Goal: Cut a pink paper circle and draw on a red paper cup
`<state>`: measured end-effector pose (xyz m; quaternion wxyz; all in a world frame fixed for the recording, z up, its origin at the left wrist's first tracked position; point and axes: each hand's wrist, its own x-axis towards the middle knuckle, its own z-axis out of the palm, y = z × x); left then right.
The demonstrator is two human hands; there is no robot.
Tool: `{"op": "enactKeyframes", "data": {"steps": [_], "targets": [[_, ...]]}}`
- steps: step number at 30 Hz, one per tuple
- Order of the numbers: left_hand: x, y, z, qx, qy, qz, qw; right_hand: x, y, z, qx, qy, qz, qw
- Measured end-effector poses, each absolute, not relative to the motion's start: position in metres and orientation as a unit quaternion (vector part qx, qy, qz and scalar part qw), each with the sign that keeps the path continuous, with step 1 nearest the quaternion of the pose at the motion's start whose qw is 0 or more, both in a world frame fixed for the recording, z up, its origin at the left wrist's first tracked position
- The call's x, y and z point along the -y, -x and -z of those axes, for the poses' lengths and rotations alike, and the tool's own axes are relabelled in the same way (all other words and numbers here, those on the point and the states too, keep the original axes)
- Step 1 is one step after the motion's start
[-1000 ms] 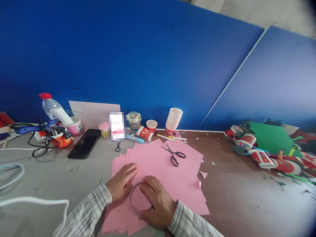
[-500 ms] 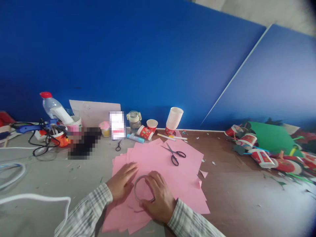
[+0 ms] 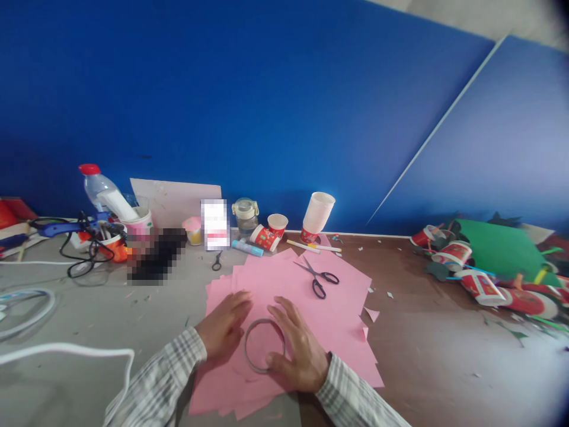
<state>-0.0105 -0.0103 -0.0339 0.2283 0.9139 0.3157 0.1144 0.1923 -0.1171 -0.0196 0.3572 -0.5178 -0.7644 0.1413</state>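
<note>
A thin greyish ring (image 3: 246, 347), like a narrow tape roll, lies flat on a stack of pink paper sheets (image 3: 340, 335). My right hand (image 3: 303, 350) is spread over the ring's right side, fingers apart, with the thumb tip at its lower right rim; I cannot tell whether it touches. To the left of the ring, my left hand (image 3: 225, 326) rests on the paper with its fingers stretched forward. Black-handled scissors (image 3: 316, 276) lie with blades parted on the upper part of the sheets. Pink paper scraps (image 3: 372, 314) are scattered at the right edge.
Behind the paper stand a stack of paper cups (image 3: 319, 213), red cups (image 3: 265, 238), a glue stick (image 3: 248, 247) and a lidded jar (image 3: 245, 216). Cup crafts and green paper (image 3: 498, 249) crowd the right. A white cable (image 3: 66, 353) crosses the left side.
My right hand has loosened from the ring's right side, its fingers spreading and shifting right, so more of the ring shows. My left hand has stayed nearly in place on the paper.
</note>
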Motion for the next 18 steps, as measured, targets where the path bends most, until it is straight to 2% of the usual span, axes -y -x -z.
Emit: {"op": "enactKeyframes", "data": {"steps": [9,18], "targets": [[0.010,0.011,0.033,-0.317,-0.912,-0.106,0.238,0.113,-0.185,0.005,0.804,0.458,-0.229,0.303],[0.013,0.008,0.027,-0.344,-0.901,-0.085,0.249,0.111,-0.190,0.012,0.802,0.473,-0.215,0.295]]}}
